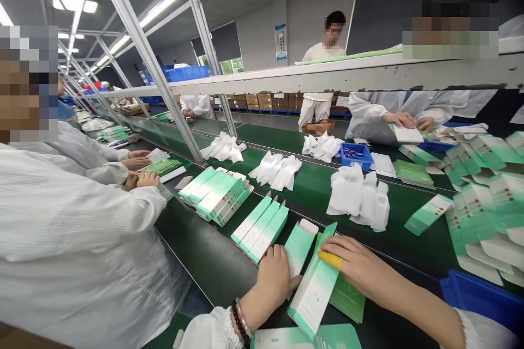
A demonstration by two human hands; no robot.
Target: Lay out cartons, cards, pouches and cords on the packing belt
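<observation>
Green belt, its near edge bare toward the left. Three closed cartons are laid side by side near that edge. One open carton is gripped by the right hand; another carton is clasped by the left hand.

The cartons are mint green with white sides. The desk is dark green. The pouches are plain white. The bin is bright blue, and so is the small tray. A yellow finger cot covers one fingertip. The neighbour's sleeve is white.
</observation>
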